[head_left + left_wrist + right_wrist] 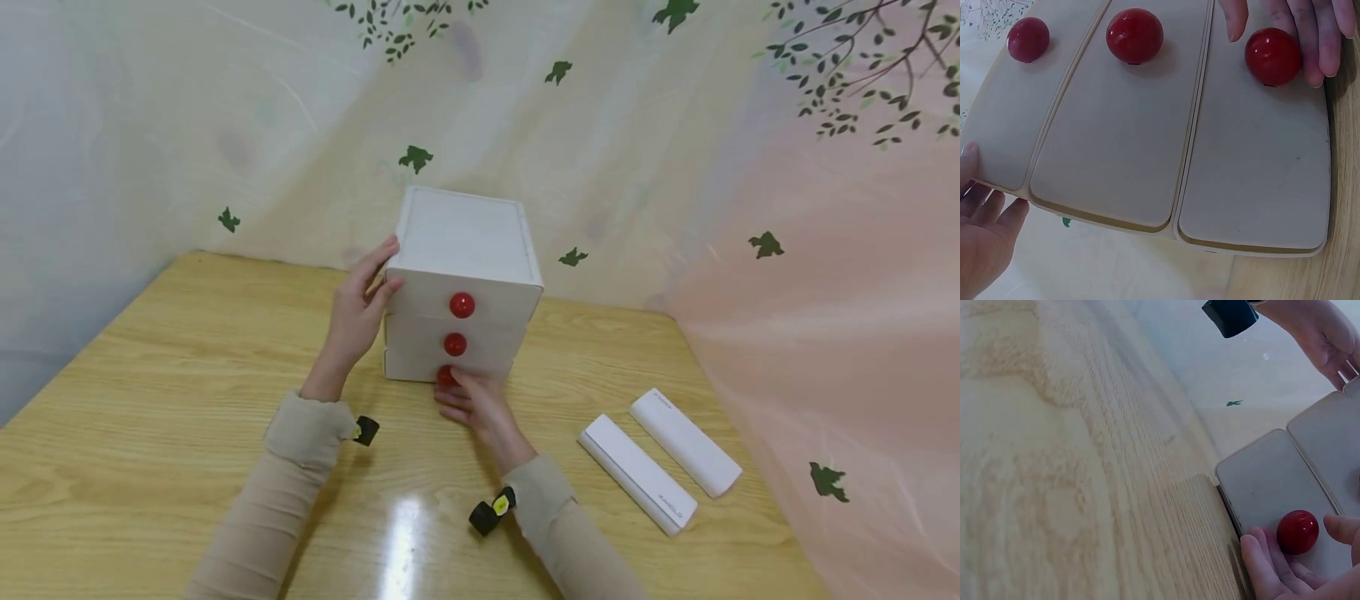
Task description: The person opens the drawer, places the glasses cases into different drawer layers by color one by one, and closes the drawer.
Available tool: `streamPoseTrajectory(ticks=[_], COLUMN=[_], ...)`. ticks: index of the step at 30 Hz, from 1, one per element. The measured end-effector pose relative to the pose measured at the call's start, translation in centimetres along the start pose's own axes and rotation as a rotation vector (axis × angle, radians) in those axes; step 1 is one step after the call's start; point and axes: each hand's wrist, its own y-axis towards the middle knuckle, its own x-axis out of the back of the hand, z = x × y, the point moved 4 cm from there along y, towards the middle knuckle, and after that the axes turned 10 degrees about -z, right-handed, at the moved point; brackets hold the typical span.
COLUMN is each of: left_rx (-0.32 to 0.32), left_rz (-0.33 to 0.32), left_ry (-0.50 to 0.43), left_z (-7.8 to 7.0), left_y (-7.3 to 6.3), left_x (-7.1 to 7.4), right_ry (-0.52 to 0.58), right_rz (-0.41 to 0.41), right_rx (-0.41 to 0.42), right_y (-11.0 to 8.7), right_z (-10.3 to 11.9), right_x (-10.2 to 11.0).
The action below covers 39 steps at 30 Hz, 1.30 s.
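Observation:
A white cabinet [465, 237] with three stacked drawers stands on the wooden table, each drawer front bearing a round red knob. My left hand [356, 312] rests on the cabinet's upper left side, thumb on the front edge and straight fingers along the side wall. Low at the front, my right hand [483, 408] is around the bottom knob [1297, 532]. Its straight fingers lie under and beside that knob, while the thumb stands a little apart on the other side. In the left wrist view, the middle knob [1135, 35] and top knob [1028, 39] are untouched.
Two long white boxes [637, 473] [686, 442] lie side by side on the table [150, 417], right of my right forearm. Behind the table hangs a pale curtain [300, 125] with green leaf prints. Black wrist cameras [491, 512] are strapped to both sleeves.

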Motion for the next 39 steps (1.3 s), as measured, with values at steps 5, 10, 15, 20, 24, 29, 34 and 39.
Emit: streamPoseTrajectory(ticks=[5,10,15,20,24,29,34,39], left_rx=[-0.004,-0.011,-0.022,-0.018,-0.013,-0.004,0.002,0.007], left_rz=[0.002,-0.001,-0.008,-0.011,-0.015,-0.014,-0.012,-0.009], left_ry=[0.007,0.017,0.013,0.014,0.009,0.025,0.044,0.043], left_z=[0.0,0.0,-0.1,-0.1,0.0,-0.1,-0.3,-0.4], left_y=[0.0,0.0,0.0,-0.1,0.0,0.0,-0.1,-0.2], left_x=[0.0,0.0,-0.1,-0.2,-0.1,0.0,0.0,-0.1], right_ry=[-0.023,-0.058,-0.084,-0.097,-0.105,-0.116,-0.143,-0.17], right_rz=[-0.01,-0.019,-0.024,-0.04,-0.034,-0.007,0.019,0.037], right_rx=[-0.005,-0.012,0.002,0.041,0.065,0.085,0.094,0.101], right_y=[0.4,0.7,0.6,0.2,-0.5,-1.4,-2.5,-3.5], right_z=[0.0,0.2,0.2,-0.1,-0.4,-0.9,-1.3,-1.7], right_x=[0.0,0.1,0.2,0.3,0.4,0.7,1.1,1.6])
